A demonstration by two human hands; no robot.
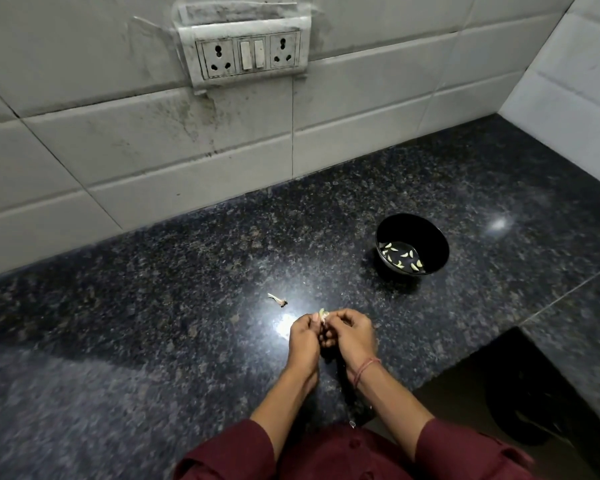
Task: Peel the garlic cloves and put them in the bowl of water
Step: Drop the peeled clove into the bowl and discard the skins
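As left hand [303,341] and right hand [352,336] pinch one clove [322,312], one bowl [414,224] holds about ten peeled cloves [399,263].

We are in a home kitchen: a speckled dark granite tabletop [153,289] meets a grimy white tiled wall [84,133] carrying a switch-and-socket plate [246,53].

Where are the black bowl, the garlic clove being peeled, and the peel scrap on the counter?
black bowl [413,226], head view, bare inner wall on the far side.
garlic clove [322,312], head view, exposed pale tip.
peel scrap [277,299], head view, middle of the strip.
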